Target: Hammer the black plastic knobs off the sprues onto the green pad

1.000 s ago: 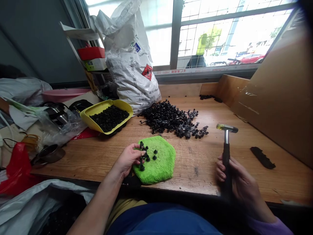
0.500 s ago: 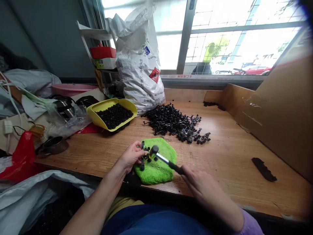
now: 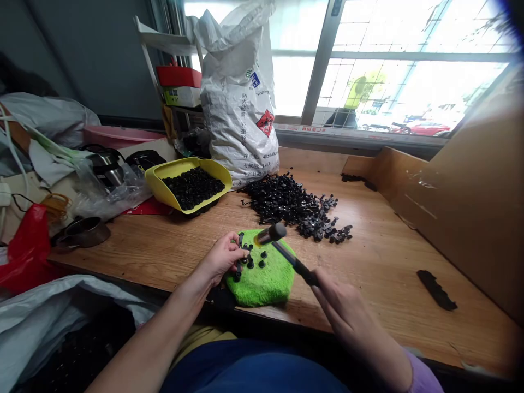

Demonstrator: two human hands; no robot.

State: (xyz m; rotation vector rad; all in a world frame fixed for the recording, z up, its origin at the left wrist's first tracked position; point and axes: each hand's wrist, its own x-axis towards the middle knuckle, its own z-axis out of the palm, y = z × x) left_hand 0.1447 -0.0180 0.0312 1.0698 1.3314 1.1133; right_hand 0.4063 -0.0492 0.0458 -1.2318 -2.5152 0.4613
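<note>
My left hand [image 3: 225, 255] is closed with thumb and fingers on a black plastic part [image 3: 240, 240], a bar-like piece with small round knobs, resting at the left side of a green cloth [image 3: 266, 286]. In my right hand [image 3: 341, 303] is a mallet [image 3: 301, 267] with a dark grip; its head [image 3: 272, 233], black at one end and yellowish at the other, is raised over the cloth. A few small black plugs [image 3: 262, 263] lie on the cloth just right of my left fingers.
Behind the cloth spreads a heap of black plastic parts [image 3: 286, 202]. A yellow scoop-shaped tray [image 3: 158, 183] of small black pieces stands to its left, near a white woven sack [image 3: 241, 120]. A dark strip [image 3: 436, 289] lies at right; a metal cup [image 3: 88, 232] stands at left.
The mallet head has risen from beside my left fingers, up and to the right. Small plugs on the cloth are now uncovered. My left hand keeps its hold on the plastic part.
</note>
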